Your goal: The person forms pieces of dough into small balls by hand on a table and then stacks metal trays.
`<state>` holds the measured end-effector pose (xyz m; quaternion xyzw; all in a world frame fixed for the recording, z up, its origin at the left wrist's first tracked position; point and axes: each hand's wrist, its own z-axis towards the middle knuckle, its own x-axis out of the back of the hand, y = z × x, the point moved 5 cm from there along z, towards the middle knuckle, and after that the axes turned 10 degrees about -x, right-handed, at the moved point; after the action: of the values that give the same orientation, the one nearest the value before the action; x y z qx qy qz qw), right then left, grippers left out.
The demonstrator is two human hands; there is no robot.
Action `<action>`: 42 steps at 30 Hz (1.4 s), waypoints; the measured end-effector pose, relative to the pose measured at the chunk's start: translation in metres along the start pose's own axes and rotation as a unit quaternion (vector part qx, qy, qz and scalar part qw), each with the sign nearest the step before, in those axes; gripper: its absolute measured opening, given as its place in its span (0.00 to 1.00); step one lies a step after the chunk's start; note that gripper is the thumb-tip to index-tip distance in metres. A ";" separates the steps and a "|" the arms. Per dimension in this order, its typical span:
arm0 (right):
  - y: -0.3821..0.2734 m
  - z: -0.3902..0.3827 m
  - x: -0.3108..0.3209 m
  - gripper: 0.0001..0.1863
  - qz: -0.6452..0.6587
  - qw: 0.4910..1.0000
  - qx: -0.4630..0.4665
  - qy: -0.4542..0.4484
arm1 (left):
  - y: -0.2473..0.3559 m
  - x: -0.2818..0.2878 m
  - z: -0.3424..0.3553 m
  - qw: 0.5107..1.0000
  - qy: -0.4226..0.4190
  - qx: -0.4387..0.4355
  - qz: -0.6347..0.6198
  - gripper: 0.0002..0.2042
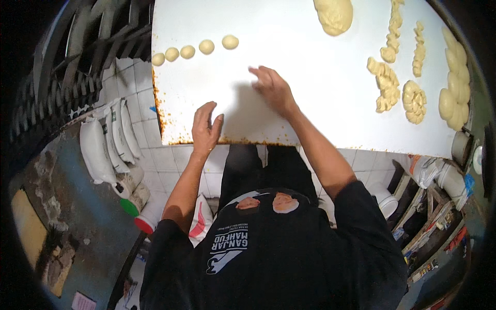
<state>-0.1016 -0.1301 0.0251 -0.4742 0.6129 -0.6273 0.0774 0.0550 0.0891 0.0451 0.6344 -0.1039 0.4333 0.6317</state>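
Over the near edge of a white table (310, 103), my left hand (205, 129) is empty, its thumb apart from the fingers. Farther in and to the right, my right hand (273, 92) hovers with fingers loosely bent and spread, slightly blurred, and nothing shows in it. A shadow lies on the tabletop between the two hands. Beyond them, several small round dough balls (206, 47) form a row toward the left edge. The rightmost ball (230, 42) is nearest to my right hand. A large smooth lump of dough (333, 16) rests at the far side.
Torn dough strips (392, 31) and a bumpy dough piece (414, 102) lie on the right, beside a row of plump dough pieces (454, 77). Rust marks the table's left edge. White sacks (98, 150) stand on the floor at left; a cluttered wooden rack (434, 217) is at right.
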 end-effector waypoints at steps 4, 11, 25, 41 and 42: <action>0.030 -0.082 0.009 0.29 0.024 0.989 -0.137 0.054 | -0.004 -0.002 0.037 0.999 -0.025 -0.027 -0.008 0.20; -0.084 0.019 0.041 0.21 -0.083 0.993 -0.073 0.052 | 0.019 -0.013 0.187 0.969 0.001 -0.215 0.120 0.17; 0.143 -0.169 0.202 0.18 -0.012 0.826 -0.362 0.431 | 0.138 -0.102 0.191 0.959 -0.076 -0.270 0.039 0.21; 0.177 -0.175 0.350 0.12 -0.031 0.893 -0.148 0.423 | 0.268 -0.320 0.105 0.919 -0.354 0.001 -0.173 0.17; 0.175 -0.161 0.349 0.11 -0.090 0.894 -0.095 0.428 | 0.250 -0.273 0.085 0.917 -0.371 -0.005 -0.148 0.17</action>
<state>-0.4851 -0.2966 0.0848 -0.2184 0.5983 -0.7125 -0.2943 -0.2435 -0.1450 0.0519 0.7548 -0.2375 0.0680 0.6077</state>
